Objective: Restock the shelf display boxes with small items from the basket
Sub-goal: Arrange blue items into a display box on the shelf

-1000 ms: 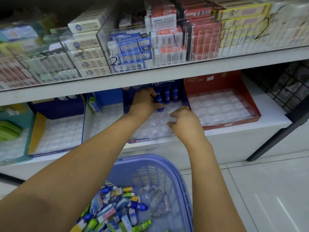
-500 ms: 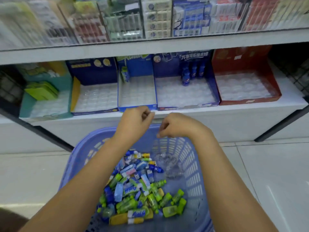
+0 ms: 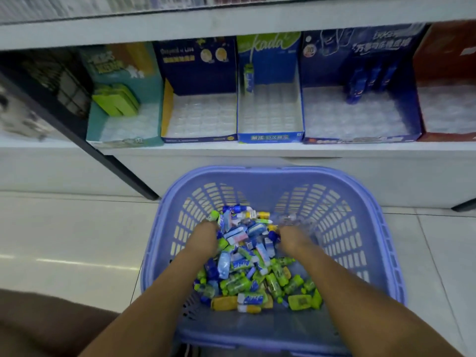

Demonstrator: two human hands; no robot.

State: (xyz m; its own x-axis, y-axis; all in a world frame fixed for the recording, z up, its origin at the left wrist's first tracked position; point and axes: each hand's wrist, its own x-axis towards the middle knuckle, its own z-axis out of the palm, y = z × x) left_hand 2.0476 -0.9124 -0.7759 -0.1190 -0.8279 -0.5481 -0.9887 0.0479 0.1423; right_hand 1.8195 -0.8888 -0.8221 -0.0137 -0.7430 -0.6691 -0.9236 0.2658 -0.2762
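Observation:
A purple plastic basket (image 3: 347,228) stands on the floor below the shelf, holding a pile of small blue, green and yellow items (image 3: 244,269). My left hand (image 3: 206,237) and my right hand (image 3: 293,240) are both pushed into the far part of the pile, with their fingers hidden among the items. On the shelf stands a row of display boxes: a teal box (image 3: 123,136), a dark blue box with a yellow side (image 3: 198,137), a blue-green box (image 3: 270,136) with one item (image 3: 248,78), a dark blue box (image 3: 360,139) with several blue bottles (image 3: 368,81), and a red box (image 3: 448,135).
A black slanted shelf post (image 3: 116,161) comes down to the floor left of the basket. A white upper shelf (image 3: 231,24) overhangs the boxes. Green packs (image 3: 116,99) sit in the teal box. Brown clothing (image 3: 38,325) fills the bottom left corner over the tiled floor.
Both hands left the dark blue box on the shelf, came down over the basket rim and sank into the pile of items. The view tilted down and left.

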